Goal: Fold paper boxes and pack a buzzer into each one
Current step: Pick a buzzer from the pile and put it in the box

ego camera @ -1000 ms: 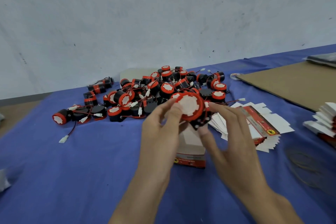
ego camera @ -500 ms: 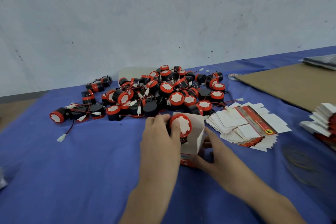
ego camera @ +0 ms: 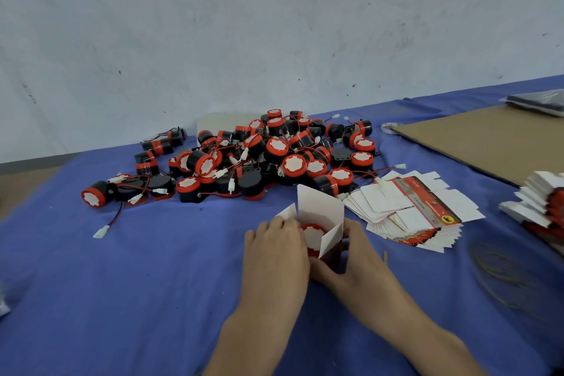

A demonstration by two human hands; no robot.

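Blue cloth (ego camera: 152, 284) below a grey wall (ego camera: 274, 24); left hand (ego camera: 274, 250) and right hand (ego camera: 360, 262) grip the box (ego camera: 320, 207).

Blue-covered counter (ego camera: 152, 284): buzzers (ego camera: 274, 149) heaped at the back, an open box (ego camera: 320, 207) standing just in front, flat boxes (ego camera: 409, 210) fanned beside it, cardboard (ego camera: 488, 143) far right, rubber bands (ego camera: 503, 272) near the flat boxes.

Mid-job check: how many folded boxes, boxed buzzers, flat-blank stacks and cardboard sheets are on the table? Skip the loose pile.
Folded white paper box: 1
Red-and-black round buzzer inside it: 1
Fanned stacks of flat white-and-red box blanks: 2, second at right edge
Brown cardboard sheet: 1
Total: 5
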